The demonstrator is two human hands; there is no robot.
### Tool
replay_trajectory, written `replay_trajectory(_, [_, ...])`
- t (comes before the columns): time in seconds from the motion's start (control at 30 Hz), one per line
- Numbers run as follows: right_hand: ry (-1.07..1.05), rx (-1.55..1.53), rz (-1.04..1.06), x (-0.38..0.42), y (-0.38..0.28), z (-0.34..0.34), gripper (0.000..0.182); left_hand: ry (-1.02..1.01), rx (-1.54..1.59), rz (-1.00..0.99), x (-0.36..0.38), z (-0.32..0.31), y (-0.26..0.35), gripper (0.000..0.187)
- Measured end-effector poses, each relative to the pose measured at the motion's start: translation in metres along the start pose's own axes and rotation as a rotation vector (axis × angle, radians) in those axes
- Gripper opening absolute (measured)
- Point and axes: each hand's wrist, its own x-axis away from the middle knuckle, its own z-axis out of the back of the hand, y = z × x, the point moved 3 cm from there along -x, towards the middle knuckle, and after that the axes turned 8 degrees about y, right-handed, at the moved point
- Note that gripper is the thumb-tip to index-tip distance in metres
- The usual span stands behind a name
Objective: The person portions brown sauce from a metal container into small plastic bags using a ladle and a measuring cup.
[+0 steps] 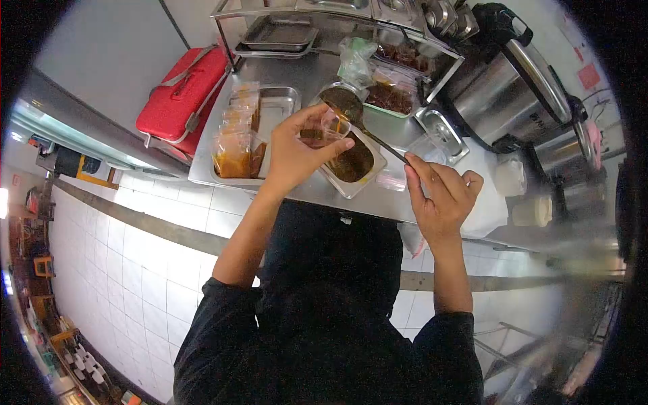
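My left hand (302,150) is closed, thumb and fingers pinching a small clear plastic bag (335,125) by its mouth. In my right hand (442,196) is the thin handle of a ladle (383,144), held near its end. The ladle's bowl is tipped over the bag, and a thin stream of orange-brown liquid runs from it. Directly beneath them stands a rectangular metal container (376,169) of dark brown sauce. My left fingers hide part of the bag and container. To the left, a metal tray (289,100) carries several filled clear bags (234,152) in a row.
A red carrying case (179,98) lies at the counter's left edge. At the back right, a container (391,94) holds dark red food, with a greenish plastic bag (358,59) beside it. A metal lid (442,131) and a large steel pot (509,91) stand farther right.
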Motion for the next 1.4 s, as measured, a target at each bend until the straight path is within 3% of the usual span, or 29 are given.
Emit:
replay_trajectory(0.1, [-0.066,-0.056,-0.088,-0.001,-0.001,-0.002,0.025,0.000,0.043,-0.058,0.001,-0.002,-0.007,0.063])
replay_trajectory(0.17, [-0.169,-0.121,-0.349,0.002,0.005,-0.007,0.021,0.028,0.078,-0.017,0.004,-0.002,-0.006,0.063])
replay_trajectory(0.23, [-0.156,-0.174,-0.423,0.004,0.017,-0.009,0.021,0.059,0.114,0.026,0.006,0.003,-0.008,0.063])
replay_trajectory(0.3, [-0.155,-0.214,-0.510,0.005,0.039,-0.009,0.021,0.088,0.028,-0.085,0.008,0.008,-0.010,0.063])
replay_trajectory(0.37, [-0.410,-0.347,-0.726,0.007,0.057,-0.013,0.020,0.126,-0.002,-0.093,0.012,0.017,0.001,0.063])
replay_trajectory(0.4, [-0.606,-0.398,-0.807,0.003,0.051,-0.018,0.030,0.149,-0.027,-0.112,0.013,0.020,0.010,0.063])
replay_trajectory(0.47, [-0.533,-0.240,-0.266,-0.007,0.015,-0.032,0.055,0.140,0.021,-0.112,0.019,0.023,0.025,0.066])
replay_trajectory(0.5, [-0.465,-0.262,-0.212,-0.012,-0.003,-0.042,0.082,0.131,0.080,-0.120,0.020,0.022,0.029,0.068])
replay_trajectory(0.57, [-0.597,-0.282,-0.331,-0.019,-0.035,-0.050,0.103,0.162,0.105,-0.217,0.031,0.034,0.026,0.074])
replay_trajectory(0.6, [-0.565,-0.190,-0.301,-0.003,-0.039,-0.062,0.111,0.201,0.179,-0.182,0.037,0.036,0.026,0.077])
replay_trajectory(0.63, [-0.691,-0.158,-0.364,0.004,-0.040,-0.076,0.118,0.207,0.027,-0.174,0.047,0.047,0.029,0.076])
replay_trajectory(0.67, [-0.735,-0.088,-0.356,0.005,-0.039,-0.089,0.125,0.207,0.133,-0.128,0.054,0.053,0.028,0.075])
replay_trajectory(0.77, [-0.797,-0.003,-0.448,-0.004,-0.030,-0.094,0.130,0.233,-0.014,-0.127,0.077,0.072,0.027,0.073])
replay_trajectory(0.83, [-1.031,-0.236,-0.434,-0.014,-0.023,-0.093,0.130,0.218,-0.129,-0.081,0.088,0.083,0.026,0.069])
replay_trajectory(0.97, [-0.783,-0.314,-0.458,0.017,-0.024,-0.114,0.134,0.256,-0.069,-0.041,0.106,0.096,0.015,0.069])
replay_trajectory(1.07, [-0.778,-0.306,-0.522,0.016,-0.015,-0.095,0.133,0.237,-0.047,0.006,0.110,0.092,0.009,0.070])
replay_trajectory(1.17, [-0.655,-0.478,-0.704,0.025,0.013,-0.038,0.131,0.215,-0.004,0.044,0.112,0.100,-0.004,0.072])
replay_trajectory(1.27, [-0.349,-0.349,-0.619,0.055,0.065,0.061,0.128,0.179,-0.038,0.061,0.110,0.100,-0.010,0.065])
replay_trajectory(1.3, [-0.407,-0.295,-0.874,0.067,0.083,0.101,0.129,0.178,-0.028,0.067,0.110,0.099,-0.014,0.065])
replay_trajectory(1.33, [-0.483,-0.017,-0.840,0.089,0.098,0.144,0.129,0.174,-0.028,0.113,0.110,0.100,-0.020,0.065])
replay_trajectory(1.37, [-0.384,-0.011,-1.014,0.108,0.119,0.181,0.130,0.169,-0.031,0.157,0.110,0.101,-0.028,0.065])
replay_trajectory(1.4, [-0.285,0.003,-1.379,0.094,0.123,0.210,0.131,0.195,-0.045,0.123,0.110,0.102,-0.036,0.063])
